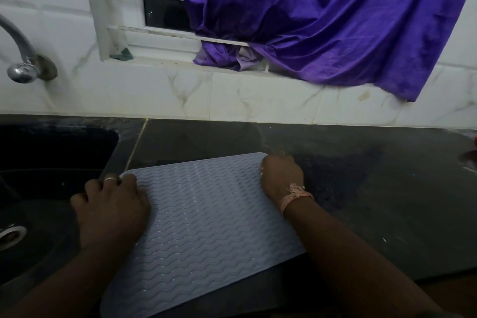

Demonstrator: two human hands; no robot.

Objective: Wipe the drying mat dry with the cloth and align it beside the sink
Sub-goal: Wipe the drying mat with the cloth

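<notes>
A pale grey-blue drying mat (206, 222) with a wavy ribbed surface lies on the dark countertop (361, 188), skewed, its near end hanging over the counter's front edge. My left hand (111, 204), with a ring on one finger, grips the mat's far-left corner next to the sink (51, 162). My right hand (281, 175) holds the mat's far-right corner, fingers curled over the edge; a pink thread band circles that wrist. No cloth is in view.
The dark sink with its metal drain (10, 235) fills the left. A chrome tap (20, 54) sticks out of the white tiled wall. A purple curtain (322, 20) hangs over the window ledge behind the counter. Something orange (474, 142) shows at the far right edge.
</notes>
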